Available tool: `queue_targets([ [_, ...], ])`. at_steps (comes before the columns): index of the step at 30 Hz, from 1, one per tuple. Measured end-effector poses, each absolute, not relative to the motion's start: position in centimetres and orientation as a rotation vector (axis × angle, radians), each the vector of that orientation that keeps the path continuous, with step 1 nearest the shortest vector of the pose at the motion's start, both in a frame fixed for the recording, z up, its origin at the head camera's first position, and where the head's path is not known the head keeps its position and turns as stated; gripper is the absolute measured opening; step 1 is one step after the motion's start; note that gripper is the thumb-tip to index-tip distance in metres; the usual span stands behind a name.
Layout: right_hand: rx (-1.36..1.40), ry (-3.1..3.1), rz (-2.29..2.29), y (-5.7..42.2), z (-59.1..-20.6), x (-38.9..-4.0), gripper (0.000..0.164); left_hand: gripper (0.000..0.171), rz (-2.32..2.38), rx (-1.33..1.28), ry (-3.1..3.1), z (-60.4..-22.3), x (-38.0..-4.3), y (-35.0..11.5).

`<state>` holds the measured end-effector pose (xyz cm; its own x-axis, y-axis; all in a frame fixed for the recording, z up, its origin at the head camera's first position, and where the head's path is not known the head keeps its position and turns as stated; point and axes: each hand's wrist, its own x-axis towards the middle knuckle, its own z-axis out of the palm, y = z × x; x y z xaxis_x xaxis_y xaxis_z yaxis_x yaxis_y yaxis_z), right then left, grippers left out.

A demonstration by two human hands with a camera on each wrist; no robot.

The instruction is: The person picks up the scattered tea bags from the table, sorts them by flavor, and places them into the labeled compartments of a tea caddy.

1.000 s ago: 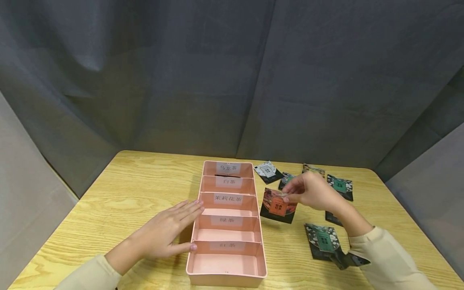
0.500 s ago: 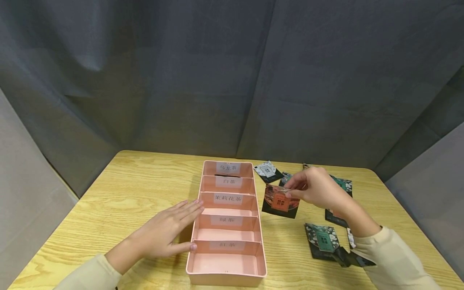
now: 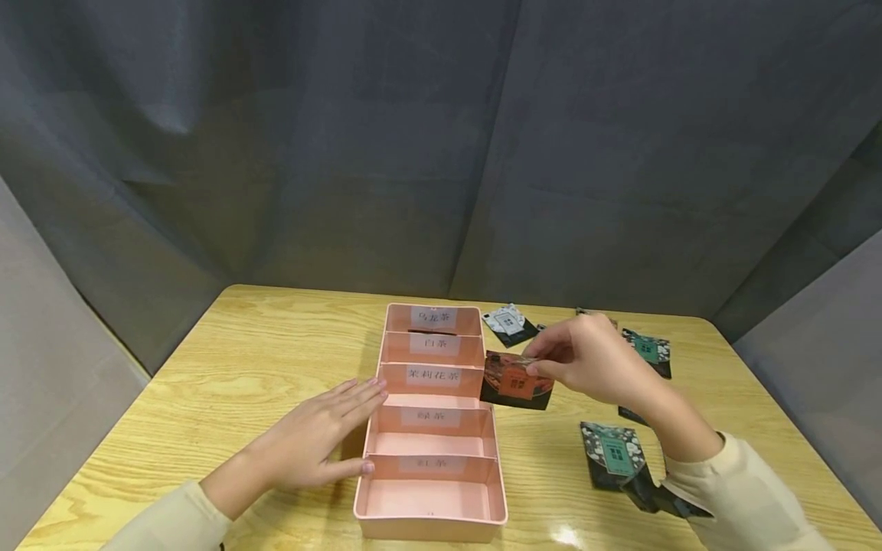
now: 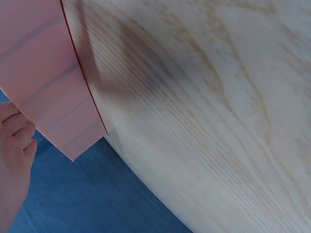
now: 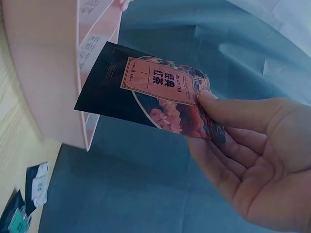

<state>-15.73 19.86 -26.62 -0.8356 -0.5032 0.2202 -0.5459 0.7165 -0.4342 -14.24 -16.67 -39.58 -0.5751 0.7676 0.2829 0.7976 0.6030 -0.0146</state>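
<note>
A black tea sachet (image 3: 513,383) with an orange label hangs from my right hand (image 3: 596,360), its top edge pinched between thumb and fingers. In the right wrist view the sachet (image 5: 150,92) shows "BLACK TEA" on its label. It overlaps the right rim of the pink divided box (image 3: 430,528) in the head view. My left hand (image 3: 320,432) rests along the box's left side, fingers straight and fingertips at the rim. White paper labels with Chinese writing mark the box's compartments. A thin dark edge shows inside the farthest compartment.
Several more sachets lie on the wooden table (image 3: 276,337) right of the box: a white-and-black sachet (image 3: 508,323) at the back, a green-labelled sachet (image 3: 648,350) at the back right, and another green-labelled sachet (image 3: 613,455) nearer the front. A grey curtain (image 3: 344,153) stands behind the table.
My right hand has first lifted the black tea sachet slightly, then carried it left to the box's right rim. The left hand has stayed where it was.
</note>
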Motion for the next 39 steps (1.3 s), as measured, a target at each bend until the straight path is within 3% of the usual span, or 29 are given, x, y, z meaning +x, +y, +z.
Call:
queue_targets([
  [39, 1.305, -2.793, 0.824, 14.0, -27.1, -11.9, 0.006, 0.080, -0.169, -1.289, -2.546, -39.9, -14.5, -16.8],
])
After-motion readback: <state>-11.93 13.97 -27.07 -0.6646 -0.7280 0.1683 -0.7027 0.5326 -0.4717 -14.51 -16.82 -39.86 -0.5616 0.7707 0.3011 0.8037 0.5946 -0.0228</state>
